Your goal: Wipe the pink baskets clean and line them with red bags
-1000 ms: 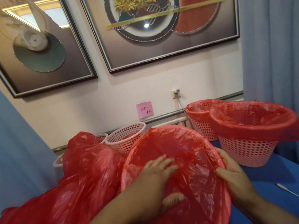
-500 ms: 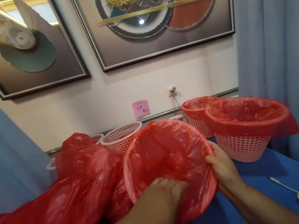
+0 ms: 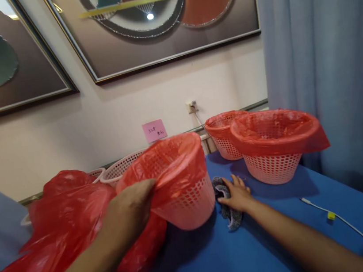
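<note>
My left hand [image 3: 136, 204] is closed on the near left rim of a pink perforated basket [image 3: 190, 204], over the red plastic bag [image 3: 185, 164] that lines it and folds over its edge. The basket is tilted, its mouth leaning up and to the left. On the blue table to its right lies a crumpled dark grey cloth [image 3: 234, 217] with pale edges. My right hand [image 3: 238, 194] reaches to this cloth with fingers spread and the thumb touching it.
A heap of red plastic bags [image 3: 68, 218] fills the left side. Behind it stand white perforated baskets [image 3: 108, 176]. Two more bag-lined baskets, a near one [image 3: 274, 168] and a far one [image 3: 224, 146], stand right. A white cable [image 3: 350, 227] lies on the blue table [image 3: 315, 183].
My right hand has left the basket rim and moved to the grey cloth. The basket has turned from facing me to tilting leftward, and my left hand has gone from its inside to its rim.
</note>
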The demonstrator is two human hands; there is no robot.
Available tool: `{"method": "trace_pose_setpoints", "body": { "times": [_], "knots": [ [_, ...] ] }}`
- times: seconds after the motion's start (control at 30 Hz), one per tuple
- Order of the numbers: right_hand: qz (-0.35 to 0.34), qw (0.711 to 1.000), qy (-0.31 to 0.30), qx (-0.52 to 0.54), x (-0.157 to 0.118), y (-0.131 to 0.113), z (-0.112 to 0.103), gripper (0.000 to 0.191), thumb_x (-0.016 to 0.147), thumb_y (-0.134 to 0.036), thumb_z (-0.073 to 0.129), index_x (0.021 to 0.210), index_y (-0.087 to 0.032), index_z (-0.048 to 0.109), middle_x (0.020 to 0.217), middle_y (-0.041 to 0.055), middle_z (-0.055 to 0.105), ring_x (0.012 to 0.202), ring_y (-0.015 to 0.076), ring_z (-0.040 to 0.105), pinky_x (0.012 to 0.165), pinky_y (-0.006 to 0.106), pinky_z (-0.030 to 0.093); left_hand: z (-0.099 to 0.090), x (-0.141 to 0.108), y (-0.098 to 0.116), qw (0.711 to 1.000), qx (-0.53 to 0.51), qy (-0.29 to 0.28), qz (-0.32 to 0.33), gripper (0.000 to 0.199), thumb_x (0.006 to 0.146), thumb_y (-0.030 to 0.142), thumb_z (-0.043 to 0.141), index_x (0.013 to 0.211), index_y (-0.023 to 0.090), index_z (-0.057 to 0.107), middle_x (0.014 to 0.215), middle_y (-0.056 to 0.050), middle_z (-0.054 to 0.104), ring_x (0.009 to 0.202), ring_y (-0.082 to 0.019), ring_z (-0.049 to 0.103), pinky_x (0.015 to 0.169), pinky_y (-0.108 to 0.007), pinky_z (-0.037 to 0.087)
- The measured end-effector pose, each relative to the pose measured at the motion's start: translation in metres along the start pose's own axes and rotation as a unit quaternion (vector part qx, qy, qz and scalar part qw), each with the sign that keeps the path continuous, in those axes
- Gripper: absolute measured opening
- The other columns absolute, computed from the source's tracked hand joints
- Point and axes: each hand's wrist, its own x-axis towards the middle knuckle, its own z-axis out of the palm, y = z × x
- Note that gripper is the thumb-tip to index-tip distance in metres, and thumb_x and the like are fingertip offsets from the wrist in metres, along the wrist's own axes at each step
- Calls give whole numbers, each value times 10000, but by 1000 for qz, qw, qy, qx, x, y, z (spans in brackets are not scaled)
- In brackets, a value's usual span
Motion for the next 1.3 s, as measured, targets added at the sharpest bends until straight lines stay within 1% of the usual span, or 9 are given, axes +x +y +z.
{"method": "trace_pose_setpoints", "body": {
  "times": [0.1,0.17,0.33,0.4,0.5,0.67,0.97,1.17,1.3],
  "knots": [
    [-34,994,-64,-78,-16,9,21,621,641,-77,843,1233,-225,726,1509,178,592,1438,464,480,1155,628,337,3,26,5,998,49,-37,10,335,970,355,383,900,232,686,807,-43,726,817,-255,733,789,-393,574],
    [-66,987,-93,-109,-23,11,28,508,679,-16,747,1151,-201,737,1344,157,679,1334,399,565,1114,531,385,16,45,11,995,81,-66,4,315,989,300,383,915,231,682,845,-63,736,852,-263,728,812,-387,567],
    [-114,977,-127,-128,-23,19,25,433,713,-55,714,1112,-224,700,1194,88,699,1205,311,616,1033,405,420,75,86,23,985,111,-127,-18,230,1045,191,469,1037,192,699,964,-89,755,974,-258,734,907,-406,569],
    [-121,976,-135,-122,-19,23,21,428,709,-63,726,1093,-248,684,1179,56,701,1182,286,627,1014,374,425,101,98,25,982,111,-148,-32,165,1063,257,565,1098,167,698,1031,-69,750,991,-229,730,927,-428,589],
    [-126,976,-141,-106,-13,26,17,440,695,-46,719,1077,-260,669,1200,41,711,1190,276,635,1006,359,432,135,113,26,977,103,-181,-48,251,1032,373,677,1166,162,699,1116,-59,743,1003,-215,731,918,-444,618],
    [-128,978,-147,-80,-9,28,18,489,648,-8,683,1072,-252,679,1207,53,734,1177,281,661,998,364,462,175,136,23,972,92,-208,-53,315,1024,392,689,1251,173,686,1226,-85,728,1071,-237,725,943,-467,622],
    [-98,984,-145,-33,-6,32,27,534,592,16,655,1047,-262,687,1171,36,743,1201,300,659,1026,388,454,210,170,7,975,63,-205,-65,344,1018,396,696,1285,181,677,1298,-99,707,1132,-256,710,977,-491,611],
    [-108,983,-146,-23,-8,37,30,573,574,18,592,1070,-251,695,1199,36,741,1210,271,662,1053,358,441,231,177,-2,978,7,-191,-82,351,1017,394,697,1298,184,674,1322,-103,698,1142,-258,706,980,-494,611],
    [-105,983,-149,-29,-10,44,33,577,550,14,566,1041,-265,683,1182,26,746,1201,271,671,1034,344,456,235,174,-2,980,-68,-161,-94,354,1017,391,697,1307,190,674,1351,-107,689,1174,-267,696,1010,-512,598]
  ]
}}
